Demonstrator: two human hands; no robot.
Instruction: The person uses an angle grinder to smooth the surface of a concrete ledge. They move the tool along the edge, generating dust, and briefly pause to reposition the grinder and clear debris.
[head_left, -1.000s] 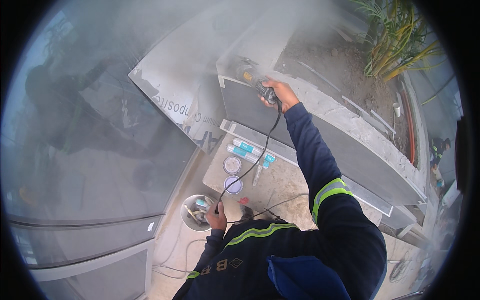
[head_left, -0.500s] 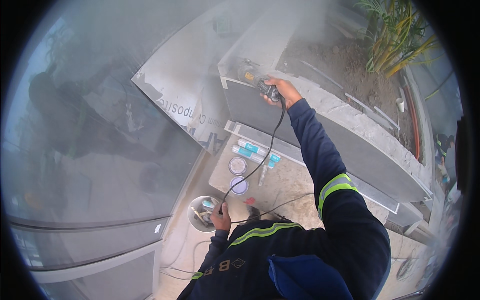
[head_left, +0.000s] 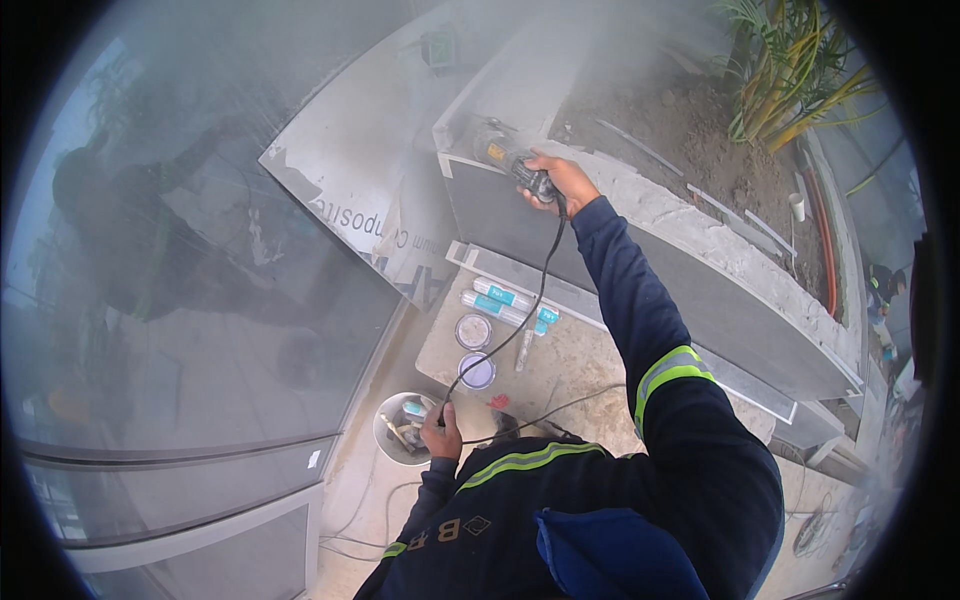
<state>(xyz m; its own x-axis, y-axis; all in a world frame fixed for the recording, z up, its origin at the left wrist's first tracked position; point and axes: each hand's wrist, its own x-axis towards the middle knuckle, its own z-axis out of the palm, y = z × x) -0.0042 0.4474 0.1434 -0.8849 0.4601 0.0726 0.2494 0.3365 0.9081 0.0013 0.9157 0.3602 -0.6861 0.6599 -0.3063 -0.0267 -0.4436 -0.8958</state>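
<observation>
My right hand [head_left: 562, 184] is wrapped around an angle grinder [head_left: 508, 160], held out at the top corner of a grey-faced planter wall [head_left: 640, 255]. Dust hangs around the tool's head, so its disc and exact contact are hard to make out. From the grinder's rear a black power cord [head_left: 541, 290] runs down to my left hand [head_left: 440, 432], whose fingers are closed on it. Just left of that hand stands a white bucket [head_left: 383, 440] with tools and a tube inside.
Sealant tubes [head_left: 497, 305] and two round lids or tins [head_left: 477, 371] lie below the wall. A large composite sheet [head_left: 345, 180] leans beside a dark glass pane [head_left: 220, 330]. Soil [head_left: 660, 125] and a palm [head_left: 780, 80] fill the planter. Loose cable [head_left: 352, 545] trails across the floor.
The grinder and both hands stay nearly where they were, apart from a very slight shift of the whole view. Dust has thinned a little around the composite sheet.
</observation>
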